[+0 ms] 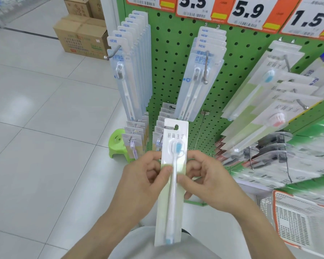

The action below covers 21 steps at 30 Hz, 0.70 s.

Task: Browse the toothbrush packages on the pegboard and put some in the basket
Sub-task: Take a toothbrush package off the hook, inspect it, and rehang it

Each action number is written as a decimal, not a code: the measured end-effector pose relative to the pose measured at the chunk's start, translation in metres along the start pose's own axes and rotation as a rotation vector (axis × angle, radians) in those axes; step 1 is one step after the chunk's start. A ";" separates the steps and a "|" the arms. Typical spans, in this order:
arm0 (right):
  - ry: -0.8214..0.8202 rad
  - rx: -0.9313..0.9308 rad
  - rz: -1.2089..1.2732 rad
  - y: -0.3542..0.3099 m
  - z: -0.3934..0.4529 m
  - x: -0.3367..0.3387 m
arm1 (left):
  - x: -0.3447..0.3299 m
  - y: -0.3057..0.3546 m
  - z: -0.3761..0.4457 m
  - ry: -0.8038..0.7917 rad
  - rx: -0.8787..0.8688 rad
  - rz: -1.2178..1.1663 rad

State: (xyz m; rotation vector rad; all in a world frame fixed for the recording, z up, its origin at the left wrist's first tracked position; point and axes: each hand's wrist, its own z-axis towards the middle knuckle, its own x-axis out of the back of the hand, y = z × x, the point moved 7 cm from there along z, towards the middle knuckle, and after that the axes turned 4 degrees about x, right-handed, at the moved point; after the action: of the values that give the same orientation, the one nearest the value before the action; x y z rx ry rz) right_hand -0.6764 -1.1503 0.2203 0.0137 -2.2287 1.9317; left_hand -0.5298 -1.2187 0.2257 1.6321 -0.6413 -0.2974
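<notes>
a shop aisle with pale grey floor tiles and a green pegboard that fills the upper right of the view. rows of toothbrush packages hang on metal hooks: one long row at the left edge of the board, a second group near the middle, and more with blue or pink brush heads on the right. price cards reading 5.5, 5.9 and 1.5 run along the top. cardboard boxes stand on the floor behind, and a small green stool sits at the foot of the board.

in the centre foreground the person holds one toothbrush package in front of the body, off its hook. its long axis runs nearly upright, hang hole at the top and away from the person, handle end down toward the waist. a white brush with a blue head shows through the clear front.

the left hand grips the left edge of the package, thumb pressed on the front and fingers curled behind. the right hand pinches the right edge at about the same height, thumb on the front. both forearms reach in from below and meet at the package.

the white basket with an orange rim sits low at the right, partly cut off by the frame. it lies to the right of and below the package, on the right hand's side, so that hand looks better placed to carry the package over and drop it in.
</notes>
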 end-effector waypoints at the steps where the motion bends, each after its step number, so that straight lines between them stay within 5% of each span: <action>1: 0.001 0.018 -0.012 -0.002 0.000 0.000 | -0.001 0.001 0.001 0.010 -0.002 -0.021; 10: 0.278 0.109 0.189 0.005 -0.003 0.012 | -0.008 -0.015 -0.007 -0.178 0.168 -0.052; 21: 0.069 0.029 0.077 0.012 -0.011 0.000 | -0.009 -0.013 -0.010 -0.086 0.073 -0.017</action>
State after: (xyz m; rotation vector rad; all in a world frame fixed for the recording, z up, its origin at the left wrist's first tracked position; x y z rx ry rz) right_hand -0.6769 -1.1381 0.2101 -0.1352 -2.1869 1.9723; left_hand -0.5283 -1.2051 0.2133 1.7025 -0.7110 -0.3620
